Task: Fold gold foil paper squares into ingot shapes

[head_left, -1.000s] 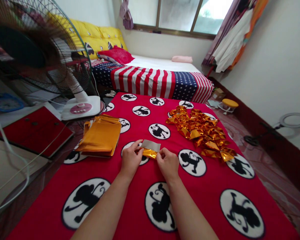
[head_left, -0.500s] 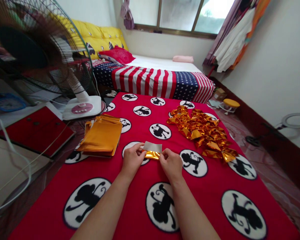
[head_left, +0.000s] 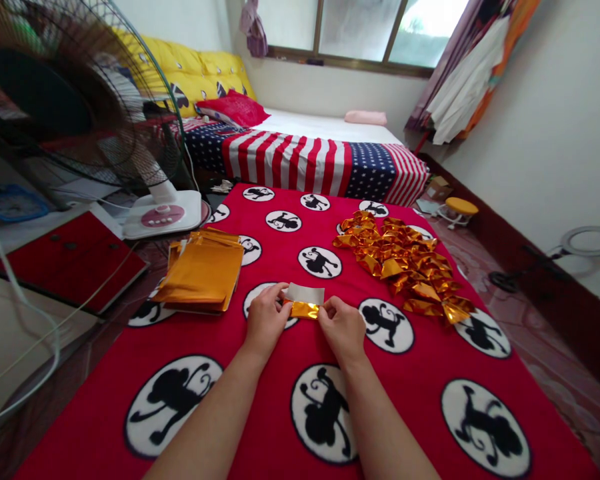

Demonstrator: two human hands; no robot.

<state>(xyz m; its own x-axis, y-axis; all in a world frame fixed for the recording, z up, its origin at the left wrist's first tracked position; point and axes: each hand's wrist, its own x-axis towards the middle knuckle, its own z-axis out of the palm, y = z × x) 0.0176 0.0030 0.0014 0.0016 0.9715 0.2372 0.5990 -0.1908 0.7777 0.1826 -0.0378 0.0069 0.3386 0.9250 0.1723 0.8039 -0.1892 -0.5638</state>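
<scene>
Between my two hands lies a sheet of gold foil paper [head_left: 305, 294], its pale grey back facing up and its near edge folded over to show shiny gold. My left hand [head_left: 267, 316] pinches the left end of that fold with thumb and fingers. At the right end, my right hand [head_left: 341, 327] grips the fold the same way. Left of my hands sits a stack of flat gold foil sheets [head_left: 200, 270]. To the right is a heap of folded gold foil pieces [head_left: 400, 260], pinched and flared in shape.
A red cloth with monkey prints [head_left: 260, 427] covers the table. An electric fan [head_left: 163, 210] stands at the left, near a red-topped cabinet [head_left: 70, 257]. Beyond the table is a bed [head_left: 300, 160]; a yellow stool [head_left: 461, 206] and a ring light [head_left: 590, 241] are at the right.
Almost nothing differs. Both hands keep hold of the folded foil paper in the same place, and the view has shifted very slightly.
</scene>
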